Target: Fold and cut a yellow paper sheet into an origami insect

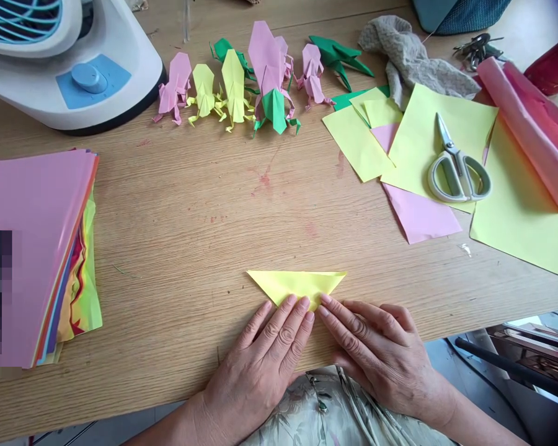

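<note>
A yellow sheet of paper [291, 284], folded into a triangle, lies flat on the wooden table near its front edge. Its long side faces away from me, and the near corner is hidden under my fingers. My left hand [272, 353] rests palm down with its fingers stretched out, the fingertips on the paper's lower edge. On the other side my right hand [376, 347] touches the paper's lower right edge with its extended fingertips, its outer fingers slightly bent. Neither hand wraps round the paper.
Folded paper figures [235, 87] in pink, yellow and green stand at the back. Scissors [460, 170] lie on yellow sheets [409, 152] at the right, near a grey cloth [400, 49]. A white fan [111, 74] stands back left, with a coloured paper stack [32, 204] nearer.
</note>
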Available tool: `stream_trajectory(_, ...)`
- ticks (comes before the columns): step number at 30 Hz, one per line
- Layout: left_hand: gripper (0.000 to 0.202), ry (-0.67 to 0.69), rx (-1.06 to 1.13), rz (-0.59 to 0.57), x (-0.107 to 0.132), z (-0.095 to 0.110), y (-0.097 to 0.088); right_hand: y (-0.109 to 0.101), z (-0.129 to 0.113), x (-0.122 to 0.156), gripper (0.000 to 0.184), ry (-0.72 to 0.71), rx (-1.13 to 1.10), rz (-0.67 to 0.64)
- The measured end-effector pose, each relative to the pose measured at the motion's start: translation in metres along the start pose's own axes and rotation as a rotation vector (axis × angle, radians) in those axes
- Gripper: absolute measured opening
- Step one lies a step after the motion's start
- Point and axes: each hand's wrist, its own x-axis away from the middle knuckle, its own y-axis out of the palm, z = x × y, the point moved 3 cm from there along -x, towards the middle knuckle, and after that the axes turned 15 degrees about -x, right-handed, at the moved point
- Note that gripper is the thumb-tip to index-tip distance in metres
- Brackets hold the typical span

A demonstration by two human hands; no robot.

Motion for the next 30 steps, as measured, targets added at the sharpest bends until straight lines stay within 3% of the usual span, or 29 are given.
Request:
stream_trajectory(18,0.062,0.014,-0.019,-0.027,0.001,0.000,-0.001,-0.002,0.005,0.001,0.054,0.086,0.052,0.035)
stream_trajectory(30,0.062,0.002,-0.022,-0.037,-0.001,-0.001,-0.002,-0.007,0.015,0.003,0.062,0.265,0.157,0.095)
